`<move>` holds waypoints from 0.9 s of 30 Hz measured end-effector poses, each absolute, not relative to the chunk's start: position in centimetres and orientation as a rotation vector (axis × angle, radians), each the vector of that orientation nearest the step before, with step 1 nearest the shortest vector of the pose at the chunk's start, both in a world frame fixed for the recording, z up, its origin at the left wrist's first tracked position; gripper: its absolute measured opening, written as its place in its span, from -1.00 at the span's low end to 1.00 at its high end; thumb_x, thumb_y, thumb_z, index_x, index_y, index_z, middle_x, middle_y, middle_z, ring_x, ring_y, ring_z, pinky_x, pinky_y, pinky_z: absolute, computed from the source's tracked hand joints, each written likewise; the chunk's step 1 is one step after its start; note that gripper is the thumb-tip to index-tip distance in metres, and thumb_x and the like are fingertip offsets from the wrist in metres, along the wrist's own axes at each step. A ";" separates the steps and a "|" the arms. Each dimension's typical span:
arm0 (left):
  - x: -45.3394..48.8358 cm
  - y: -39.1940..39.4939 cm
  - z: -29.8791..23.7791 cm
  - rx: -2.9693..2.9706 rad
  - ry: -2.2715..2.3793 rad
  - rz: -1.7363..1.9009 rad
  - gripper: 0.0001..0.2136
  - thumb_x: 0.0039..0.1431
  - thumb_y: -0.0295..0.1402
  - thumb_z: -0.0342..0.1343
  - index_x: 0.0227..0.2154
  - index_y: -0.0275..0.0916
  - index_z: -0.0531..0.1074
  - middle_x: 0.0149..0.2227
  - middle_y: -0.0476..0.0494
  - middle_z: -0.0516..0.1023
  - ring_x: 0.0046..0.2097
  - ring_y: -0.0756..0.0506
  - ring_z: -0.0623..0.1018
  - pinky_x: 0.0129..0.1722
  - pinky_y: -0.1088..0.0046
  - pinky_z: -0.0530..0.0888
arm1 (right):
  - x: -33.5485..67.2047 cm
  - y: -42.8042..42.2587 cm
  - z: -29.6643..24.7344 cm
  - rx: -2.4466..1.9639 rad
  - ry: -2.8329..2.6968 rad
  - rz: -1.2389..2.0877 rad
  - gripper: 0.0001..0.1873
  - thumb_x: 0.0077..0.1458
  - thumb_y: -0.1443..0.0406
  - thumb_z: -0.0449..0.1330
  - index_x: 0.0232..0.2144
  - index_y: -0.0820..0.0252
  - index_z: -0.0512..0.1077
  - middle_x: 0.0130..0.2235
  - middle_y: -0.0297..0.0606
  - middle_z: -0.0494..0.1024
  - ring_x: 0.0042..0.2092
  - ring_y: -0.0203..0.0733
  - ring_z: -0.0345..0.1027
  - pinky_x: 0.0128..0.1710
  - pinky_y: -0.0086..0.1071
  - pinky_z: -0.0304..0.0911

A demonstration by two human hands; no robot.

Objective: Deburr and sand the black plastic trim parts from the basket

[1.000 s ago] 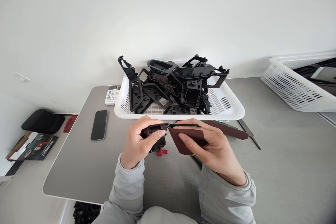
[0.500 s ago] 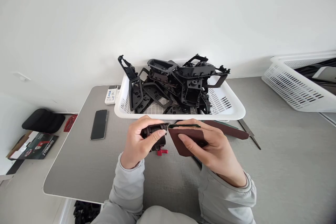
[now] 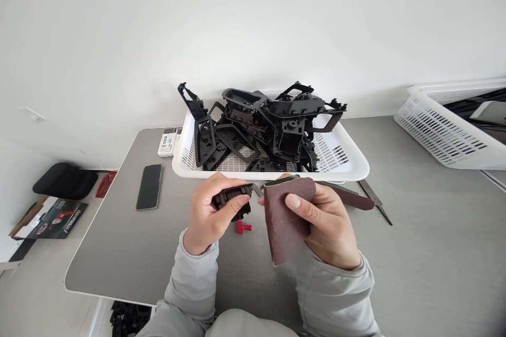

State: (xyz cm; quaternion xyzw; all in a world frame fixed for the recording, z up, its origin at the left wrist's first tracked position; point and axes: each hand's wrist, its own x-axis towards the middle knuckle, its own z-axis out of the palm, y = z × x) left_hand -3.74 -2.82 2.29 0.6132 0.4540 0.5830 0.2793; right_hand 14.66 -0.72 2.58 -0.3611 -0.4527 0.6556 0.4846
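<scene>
My left hand (image 3: 209,216) grips a small black plastic part (image 3: 233,201) just above the grey table (image 3: 415,231), in front of the white basket (image 3: 272,172). My right hand (image 3: 328,221) pinches a folded reddish-brown sheet of sandpaper (image 3: 285,221), held upright beside the part, with the thumb on its face. A small red piece (image 3: 243,228) lies on the table under the hands. The basket is heaped with several black plastic frames (image 3: 269,126).
A phone (image 3: 149,187) and a small white remote (image 3: 167,142) lie left of the basket. More brown sheets (image 3: 348,193) and a thin metal blade (image 3: 375,201) lie to the right. A second white basket (image 3: 450,126) stands at the far right. Bags sit on the floor at left.
My right hand has turned the sandpaper from lying flat against the part to standing upright, and pulled it slightly away. The left hand and the part have stayed in place.
</scene>
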 end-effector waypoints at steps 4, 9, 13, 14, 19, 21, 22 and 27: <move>-3.8 -2.8 2.2 1.687 1.147 1.537 -0.88 0.14 -0.36 0.26 -0.23 -0.14 0.58 -0.39 -0.04 0.55 -0.37 -0.02 0.53 -0.38 0.45 0.42 | 14.1 -0.6 2.7 -0.841 -1.051 1.729 -0.72 -0.11 0.05 0.43 -0.47 0.12 0.60 -0.52 -0.29 0.60 -0.53 -0.19 0.44 -0.55 -0.36 0.37; -4.0 -2.8 2.2 1.668 1.088 1.528 -0.88 0.16 -0.32 0.25 -0.24 -0.14 0.59 -0.41 -0.04 0.54 -0.39 -0.01 0.49 -0.40 0.46 0.39 | 13.8 -0.2 2.8 -0.777 -0.976 1.793 -0.71 -0.11 0.03 0.41 -0.47 0.11 0.57 -0.50 -0.28 0.62 -0.55 -0.16 0.45 -0.59 -0.32 0.40; -4.0 -2.9 2.2 1.641 1.094 1.517 -0.87 0.17 -0.28 0.24 -0.24 -0.14 0.60 -0.41 -0.06 0.54 -0.39 -0.03 0.49 -0.39 0.43 0.39 | 13.5 -0.2 3.0 -0.778 -0.930 1.850 -0.68 -0.14 0.03 0.41 -0.46 0.12 0.53 -0.50 -0.25 0.63 -0.57 -0.12 0.45 -0.60 -0.28 0.42; -3.9 -2.9 2.2 1.639 1.087 1.520 -0.87 0.17 -0.28 0.24 -0.24 -0.14 0.60 -0.41 -0.06 0.54 -0.38 -0.03 0.49 -0.39 0.43 0.39 | 13.3 -0.1 3.1 -0.776 -0.911 1.850 -0.68 -0.15 0.03 0.41 -0.46 0.12 0.52 -0.50 -0.26 0.63 -0.57 -0.13 0.45 -0.61 -0.30 0.41; -3.8 -2.8 2.3 1.621 1.109 1.517 -0.87 0.16 -0.26 0.24 -0.26 -0.14 0.60 -0.43 -0.06 0.52 -0.42 -0.02 0.47 -0.42 0.43 0.38 | 13.0 0.3 3.4 -0.789 -0.883 1.804 -0.66 -0.15 0.01 0.39 -0.46 0.12 0.50 -0.46 -0.22 0.65 -0.54 -0.17 0.46 -0.61 -0.35 0.39; -3.7 -2.8 2.3 1.614 1.116 1.520 -0.86 0.16 -0.25 0.24 -0.27 -0.15 0.60 -0.44 -0.06 0.52 -0.42 -0.02 0.47 -0.43 0.43 0.38 | 13.1 0.4 3.5 -0.774 -0.886 1.791 -0.66 -0.15 0.01 0.38 -0.49 0.12 0.48 -0.49 -0.24 0.63 -0.53 -0.16 0.47 -0.59 -0.35 0.40; -3.7 -2.8 2.3 1.613 1.114 1.522 -0.86 0.16 -0.24 0.24 -0.27 -0.15 0.60 -0.44 -0.06 0.52 -0.42 -0.02 0.47 -0.43 0.43 0.38 | 13.2 0.3 3.6 -0.762 -0.890 1.799 -0.66 -0.15 0.01 0.38 -0.50 0.12 0.47 -0.53 -0.26 0.61 -0.54 -0.15 0.47 -0.60 -0.35 0.40; -3.7 -2.8 2.3 1.627 1.120 1.503 -0.86 0.20 -0.26 0.21 -0.24 -0.14 0.60 -0.39 -0.08 0.56 -0.36 -0.04 0.50 -0.37 0.41 0.40 | 13.0 0.1 3.5 -0.778 -0.872 1.891 -0.69 -0.14 0.06 0.39 -0.47 0.16 0.52 -0.59 -0.27 0.59 -0.60 -0.17 0.44 -0.65 -0.37 0.39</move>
